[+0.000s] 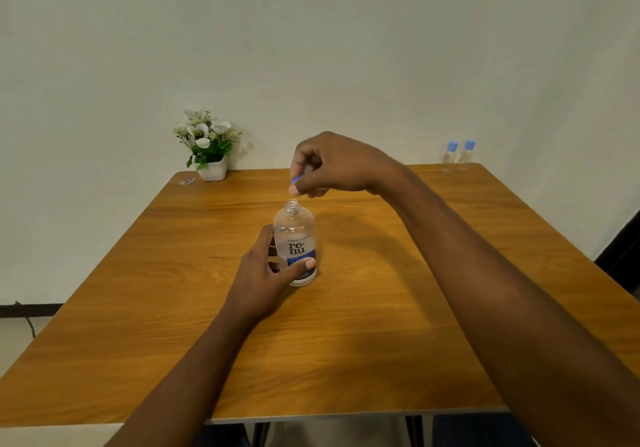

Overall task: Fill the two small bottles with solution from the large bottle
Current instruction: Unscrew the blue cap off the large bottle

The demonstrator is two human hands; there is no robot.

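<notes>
Two small bottles [449, 159] sit capped, far right of big bottle [295, 242]; left grip [266, 270] clamps it, right grip [332, 166] pinches cap [296, 179] above its mouth. Open neck: any knock spills solution.

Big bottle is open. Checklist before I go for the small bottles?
1. Neck of the large bottle open: ok.
2. The left hand grips it upright on the table: ok.
3. The right hand free: not ok, it pinches a blue piece, likely the cap.
4. The two small bottles uncapped: not ok, blue caps on.
5. They stand close by: not ok, far right corner.
6. Solution level: cannot tell.
</notes>
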